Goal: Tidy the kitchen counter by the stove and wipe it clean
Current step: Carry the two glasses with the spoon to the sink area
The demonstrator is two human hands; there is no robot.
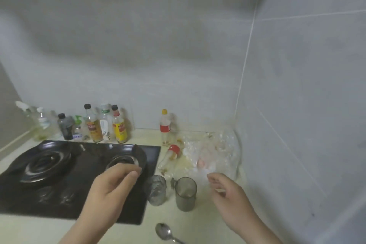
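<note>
Counter [200, 222] of pale cream, seen from above, meeting grey tiled walls in a corner. A black two-burner stove [75, 174] fills its left part, with a row of sauce bottles [95, 125] standing upright behind it against the wall. Right of the stove an empty plastic bottle [169, 158] lies on its side on a stained patch, its long axis running front to back, red cap pointing away toward the wall and its base toward the viewer. Behind it a yellow-capped bottle [164, 125] stands upright. Crumpled clear plastic [215, 150] fills the corner. Nearer, a clear glass [156, 190] and a grey cup [185, 194] stand side by side, mouths up. A spoon [164, 231] lies at the front, bowl toward the stove, handle running to the lower right. The left hand [111, 186] hovers over the stove's right edge, fingers loosely curled, grasping nothing. The right hand [231, 194] hangs beside the cup, fingers relaxed and empty, tips near the plastic.
</note>
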